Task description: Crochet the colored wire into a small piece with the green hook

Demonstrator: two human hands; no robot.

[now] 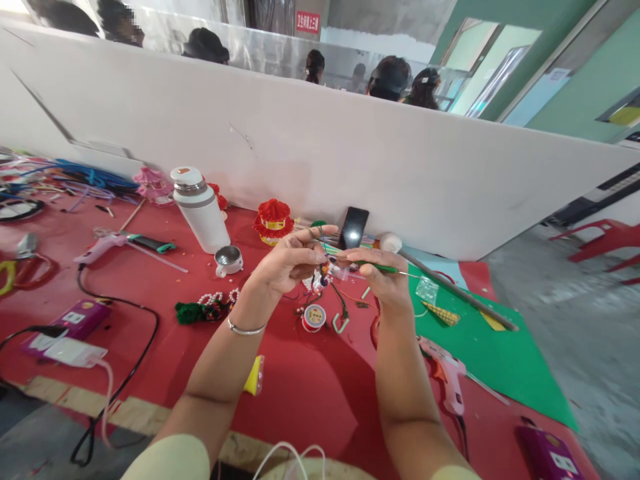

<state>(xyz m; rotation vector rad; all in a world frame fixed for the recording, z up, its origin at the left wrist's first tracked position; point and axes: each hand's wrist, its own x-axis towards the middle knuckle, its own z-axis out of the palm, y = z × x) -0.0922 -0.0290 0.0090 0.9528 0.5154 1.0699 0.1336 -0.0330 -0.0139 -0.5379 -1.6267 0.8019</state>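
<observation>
My left hand (295, 257) is raised over the red table, its thumb and forefinger pinching a thin blue-green cord (324, 241). A small dark and orange ornament (324, 270) hangs just under those fingertips. Close on the right, my right hand (383, 270) is closed around a slim tool with a green handle (386, 268), whose thin metal shaft points right. The right fingertips meet the left ones at the cord; exactly what they grip there is too small to tell. Below the hands lie a spool of red thread (314, 319) and a dark twisted cord piece (341, 305).
A white flask (201, 210) and its steel cup (229, 260) stand at left. Pink glue guns (103, 248) lie on both sides, one beside the green sheet (505, 353). A phone (354, 227) leans against the white partition (350, 153). A red ornament (274, 220) stands nearby.
</observation>
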